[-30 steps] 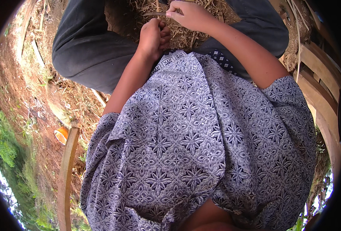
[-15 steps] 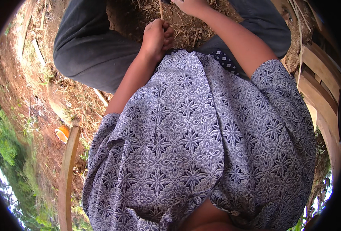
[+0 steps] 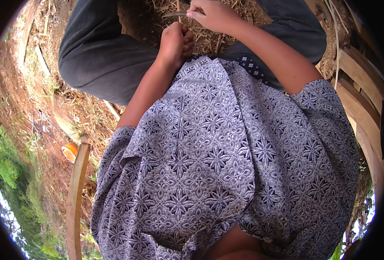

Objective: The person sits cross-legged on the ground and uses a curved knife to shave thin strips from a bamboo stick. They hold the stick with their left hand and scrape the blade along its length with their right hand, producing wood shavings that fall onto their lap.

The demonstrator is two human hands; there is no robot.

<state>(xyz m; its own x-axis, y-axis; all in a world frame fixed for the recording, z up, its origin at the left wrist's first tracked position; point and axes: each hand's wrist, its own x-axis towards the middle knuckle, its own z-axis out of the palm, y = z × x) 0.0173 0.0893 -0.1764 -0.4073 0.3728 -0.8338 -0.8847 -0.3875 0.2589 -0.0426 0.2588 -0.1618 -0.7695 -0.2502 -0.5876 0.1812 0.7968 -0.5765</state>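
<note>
Left hand of the person is closed in a loose fist, with the fingers curled to the inside and the back of the hand turned up to the camera. From the top of this fist a thin wooden stick stands out and goes toward the upper edge of the view; its lower part is hidden inside the fist, so I cannot tell how far down it reaches.

Right hand is at the right of the stick, with thumb and index finger pinched together on a narrow knife blade. The other fingers of this hand are partly folded, and I cannot tell whether they hold a handle. The blade points to the left and crosses the stick just above the left fist; whether its edge touches the wood is too small to tell.

Both hands are between the bent knees, in dark trousers, and near the front of a patterned shirt. Below them, pale shavings are scattered on the brown ground. At the left side lie an orange object, whose kind I cannot tell, and, near it, a long wooden bar. At the right side there are several wooden planks.
</note>
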